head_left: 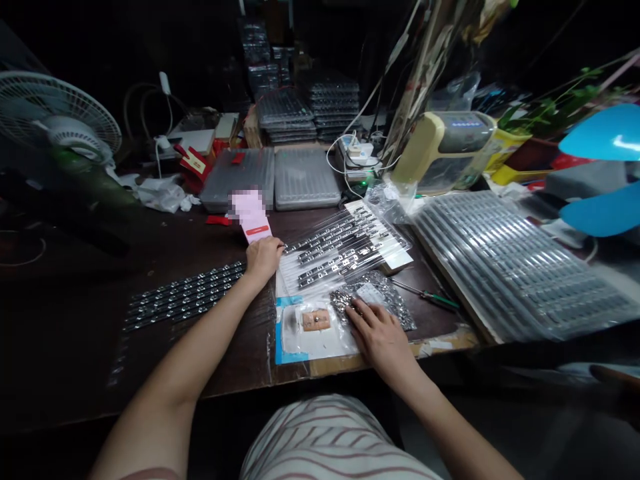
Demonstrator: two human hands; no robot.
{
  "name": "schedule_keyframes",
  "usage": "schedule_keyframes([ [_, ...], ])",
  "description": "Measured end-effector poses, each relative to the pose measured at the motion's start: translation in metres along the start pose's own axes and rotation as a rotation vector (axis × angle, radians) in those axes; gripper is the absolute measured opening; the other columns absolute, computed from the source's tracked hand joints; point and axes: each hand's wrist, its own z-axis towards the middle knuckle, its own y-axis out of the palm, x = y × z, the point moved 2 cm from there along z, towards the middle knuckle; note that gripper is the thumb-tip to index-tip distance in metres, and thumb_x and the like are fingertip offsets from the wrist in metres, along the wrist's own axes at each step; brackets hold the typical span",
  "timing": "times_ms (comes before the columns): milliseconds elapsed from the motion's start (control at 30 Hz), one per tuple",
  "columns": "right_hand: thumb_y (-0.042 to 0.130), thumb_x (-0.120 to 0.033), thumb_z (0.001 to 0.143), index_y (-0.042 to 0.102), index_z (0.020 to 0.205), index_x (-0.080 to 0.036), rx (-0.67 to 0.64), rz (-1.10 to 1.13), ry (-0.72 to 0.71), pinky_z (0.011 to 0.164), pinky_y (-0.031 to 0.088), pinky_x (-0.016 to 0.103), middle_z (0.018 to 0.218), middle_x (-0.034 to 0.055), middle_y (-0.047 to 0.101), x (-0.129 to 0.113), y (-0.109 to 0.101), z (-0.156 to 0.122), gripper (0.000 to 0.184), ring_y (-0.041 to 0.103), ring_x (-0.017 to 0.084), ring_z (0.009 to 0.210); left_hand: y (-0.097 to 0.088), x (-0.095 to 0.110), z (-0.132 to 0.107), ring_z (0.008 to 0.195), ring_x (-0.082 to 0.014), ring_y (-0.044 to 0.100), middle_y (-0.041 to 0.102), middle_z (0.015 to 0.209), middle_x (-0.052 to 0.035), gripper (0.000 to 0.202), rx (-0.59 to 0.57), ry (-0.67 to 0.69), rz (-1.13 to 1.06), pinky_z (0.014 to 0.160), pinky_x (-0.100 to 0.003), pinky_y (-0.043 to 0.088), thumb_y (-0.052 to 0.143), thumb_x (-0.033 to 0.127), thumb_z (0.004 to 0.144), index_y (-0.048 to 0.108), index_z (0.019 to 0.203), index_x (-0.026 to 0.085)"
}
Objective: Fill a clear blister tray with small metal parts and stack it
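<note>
Silvery small parts fill a clear plastic bag on the counter, directly under the person's right hand, whose fingers lie spread and flat on top, seemingly pinning the bag in place. The left hand sits well apart, its fingers curled at the foot of a pink paper slip; whether it grips the slip cannot be told. The slip has a red band, and its upper part is blurred, with nothing readable. Just right of the left hand, black component strips lie parallel on a white sheet under clear film, an arrangement that appears to keep them from overlapping. More black strips lie to the left of the left arm. Between the hands' lower side sits a tan pad on white paper edged with blue tape. A green-handled screwdriver lies near the bag. Farther out are a large film-wrapped sheet of strips, grey plastic trays, a power strip, a beige machine with a lit display, and a white electric fan.
</note>
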Motion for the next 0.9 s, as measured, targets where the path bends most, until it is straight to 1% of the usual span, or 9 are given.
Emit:
schedule_keyframes([
  [133, 0.049, -0.018, 0.091, 0.061, 0.116, -0.021, 0.021, 0.064, 0.010, 0.075, 0.044, 0.033, 0.117, 0.0076, 0.061, 0.013, 0.009, -0.010, 0.028, 0.052, 0.022, 0.092, -0.007, -0.003, -0.009, 0.082, -0.0260, 0.064, 0.070, 0.086, -0.0084, 0.019, 0.053, -0.088, -0.042, 0.070, -0.034, 0.045, 0.052, 0.030, 0.086, 0.069, 0.087, 0.020],
  [233, 0.050, -0.018, 0.091, 0.064, 0.111, -0.021, 0.110, 0.148, 0.045, 0.079, 0.046, 0.032, 0.107, 0.0077, 0.064, 0.014, 0.019, -0.004, 0.024, 0.054, 0.020, 0.091, -0.019, -0.007, -0.031, 0.074, -0.0206, 0.066, 0.069, 0.087, -0.0063, 0.022, 0.063, -0.124, -0.346, 0.068, -0.031, 0.048, 0.052, 0.031, 0.085, 0.065, 0.099, 0.020],
  [333, 0.051, -0.020, 0.091, 0.066, 0.105, -0.022, 0.172, 0.203, 0.063, 0.077, 0.046, 0.032, 0.100, 0.0072, 0.065, 0.012, 0.025, 0.006, 0.021, 0.055, 0.019, 0.088, -0.024, 0.001, -0.065, 0.066, -0.0134, 0.064, 0.066, 0.099, -0.0059, 0.030, -0.088, -0.089, -0.750, 0.059, -0.024, 0.050, 0.046, 0.032, 0.087, 0.060, 0.111, 0.019],
  [400, 0.053, -0.021, 0.091, 0.068, 0.101, -0.021, 0.203, 0.230, 0.075, 0.075, 0.047, 0.031, 0.098, 0.0070, 0.065, 0.011, 0.026, 0.011, 0.018, 0.055, 0.018, 0.086, -0.024, 0.012, -0.091, 0.065, -0.0119, 0.063, 0.065, 0.098, -0.0059, 0.029, -0.182, -0.075, -0.847, 0.056, -0.023, 0.049, 0.046, 0.033, 0.088, 0.062, 0.106, 0.018],
  [500, 0.055, -0.024, 0.090, 0.068, 0.099, -0.021, 0.251, 0.277, 0.101, 0.074, 0.046, 0.031, 0.096, 0.0074, 0.063, 0.010, 0.023, 0.013, 0.017, 0.054, 0.018, 0.086, -0.020, 0.031, -0.124, 0.073, -0.0135, 0.062, 0.066, 0.094, -0.0043, 0.020, -0.206, -0.019, -0.779, 0.061, -0.022, 0.049, 0.055, 0.031, 0.085, 0.067, 0.097, 0.020],
  [600, 0.052, -0.024, 0.091, 0.068, 0.100, -0.021, 0.256, 0.323, 0.119, 0.073, 0.046, 0.030, 0.090, 0.0073, 0.061, 0.010, 0.019, 0.014, 0.019, 0.053, 0.018, 0.084, -0.011, 0.047, -0.143, 0.067, -0.0125, 0.059, 0.067, 0.085, -0.0025, 0.016, -0.171, -0.027, -0.703, 0.061, -0.023, 0.048, 0.060, 0.026, 0.082, 0.067, 0.095, 0.020],
  [667, 0.048, -0.021, 0.092, 0.066, 0.102, -0.020, 0.243, 0.350, 0.123, 0.073, 0.046, 0.030, 0.087, 0.0070, 0.060, 0.010, 0.018, 0.013, 0.020, 0.054, 0.017, 0.083, -0.004, 0.054, -0.148, 0.065, -0.0125, 0.059, 0.066, 0.084, -0.0029, 0.012, -0.134, -0.013, -0.707, 0.059, -0.023, 0.048, 0.061, 0.024, 0.082, 0.068, 0.091, 0.020],
  [767, 0.047, -0.019, 0.093, 0.063, 0.104, -0.019, 0.245, 0.404, 0.138, 0.078, 0.047, 0.032, 0.090, 0.0072, 0.062, 0.011, 0.017, 0.013, 0.021, 0.055, 0.018, 0.086, 0.004, 0.061, -0.150, 0.076, -0.0149, 0.062, 0.066, 0.088, -0.0046, 0.010, -0.071, 0.058, -0.745, 0.065, -0.025, 0.050, 0.061, 0.023, 0.083, 0.070, 0.088, 0.021],
  [900, 0.051, -0.021, 0.091, 0.062, 0.094, -0.021, 0.272, 0.515, 0.149, 0.078, 0.048, 0.032, 0.085, 0.0043, 0.064, 0.012, 0.015, 0.012, 0.011, 0.058, 0.017, 0.083, 0.009, 0.064, -0.152, 0.081, -0.0165, 0.062, 0.064, 0.086, -0.0046, 0.012, -0.006, 0.102, -0.726, 0.074, -0.028, 0.051, 0.063, 0.025, 0.083, 0.070, 0.091, 0.022],
])
